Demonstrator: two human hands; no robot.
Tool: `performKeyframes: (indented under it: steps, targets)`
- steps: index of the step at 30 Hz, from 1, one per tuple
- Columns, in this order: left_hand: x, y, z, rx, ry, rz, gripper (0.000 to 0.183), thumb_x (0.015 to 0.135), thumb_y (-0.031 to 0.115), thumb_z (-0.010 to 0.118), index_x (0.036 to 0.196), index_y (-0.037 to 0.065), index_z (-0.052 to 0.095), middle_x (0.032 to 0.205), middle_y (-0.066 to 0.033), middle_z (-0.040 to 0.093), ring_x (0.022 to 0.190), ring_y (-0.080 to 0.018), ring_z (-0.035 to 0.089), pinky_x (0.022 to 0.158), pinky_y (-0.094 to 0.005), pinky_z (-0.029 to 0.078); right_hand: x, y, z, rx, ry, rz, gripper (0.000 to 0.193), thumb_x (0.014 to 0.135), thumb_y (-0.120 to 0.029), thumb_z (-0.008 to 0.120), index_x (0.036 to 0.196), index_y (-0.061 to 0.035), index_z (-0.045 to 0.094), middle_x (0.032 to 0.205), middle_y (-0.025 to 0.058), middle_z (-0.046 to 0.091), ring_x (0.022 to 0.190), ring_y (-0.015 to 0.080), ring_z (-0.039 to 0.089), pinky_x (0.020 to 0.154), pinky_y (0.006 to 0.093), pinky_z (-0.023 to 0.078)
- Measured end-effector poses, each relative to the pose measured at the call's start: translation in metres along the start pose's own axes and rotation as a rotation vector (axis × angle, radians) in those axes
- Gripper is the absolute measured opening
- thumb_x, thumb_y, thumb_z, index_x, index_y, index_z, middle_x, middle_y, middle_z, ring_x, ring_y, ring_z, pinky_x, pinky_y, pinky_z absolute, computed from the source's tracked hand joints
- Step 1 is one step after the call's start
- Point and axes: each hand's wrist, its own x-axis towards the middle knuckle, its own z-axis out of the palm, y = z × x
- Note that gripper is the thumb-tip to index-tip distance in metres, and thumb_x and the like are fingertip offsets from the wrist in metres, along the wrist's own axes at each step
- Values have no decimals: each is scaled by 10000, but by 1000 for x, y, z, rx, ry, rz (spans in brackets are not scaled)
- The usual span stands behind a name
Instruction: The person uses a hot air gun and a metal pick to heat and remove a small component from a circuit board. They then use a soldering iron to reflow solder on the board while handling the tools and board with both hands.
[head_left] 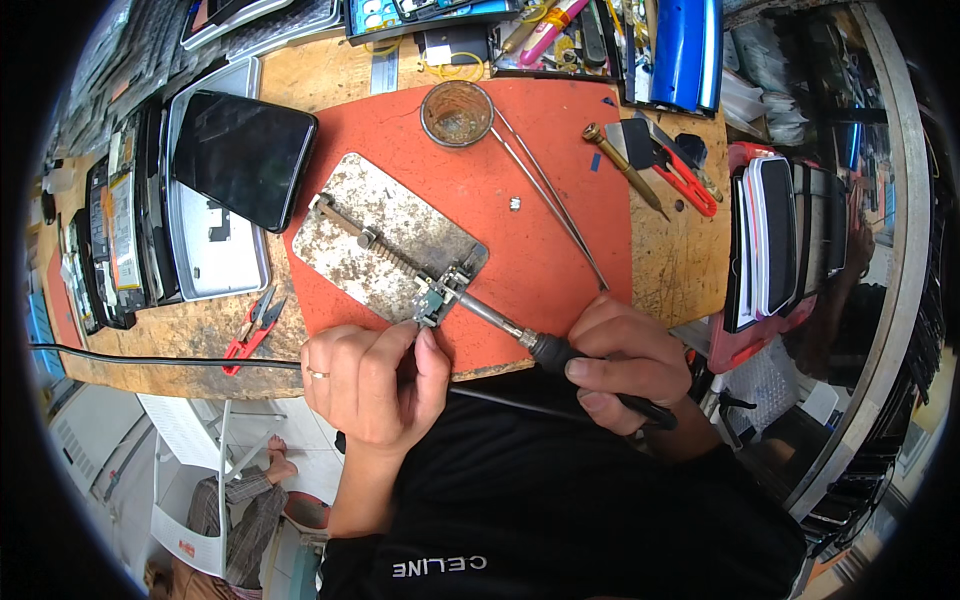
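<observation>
My right hand (630, 365) is closed round the black handle of a soldering iron (553, 352). The iron's metal tip reaches left to a small green circuit board (431, 303) at the lower corner of a stained metal holder plate (345, 230). On this plate runs a clamp bar with a spring (385, 250). My left hand (375, 385), with a ring on one finger, pinches thumb and forefinger together at the board's near edge; the fingertips hide what lies between them. Tweezers (548, 195) lie slanting on the red mat, their points near my right fingers.
A round tin (456, 113) stands on the red mat (560, 120). Red snips (250, 335) lie left, beside a black-screened phone (245, 158) on a tray. Right are a brass-coloured pen tool (628, 170) and red-handled cutters (688, 180). A black cable (170, 358) crosses the front left.
</observation>
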Motion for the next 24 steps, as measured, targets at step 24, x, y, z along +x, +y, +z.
performKeyframes:
  steps: [24]
  targets:
    - [1, 0, 0, -3, 7, 10, 196, 817, 85, 849, 980, 70, 741, 806, -42, 633, 699, -246, 603, 670, -385, 442, -2, 0, 0, -22, 6, 5, 249, 950, -47, 736, 1181, 45, 740, 886, 141, 646, 741, 255, 636, 623, 388, 500]
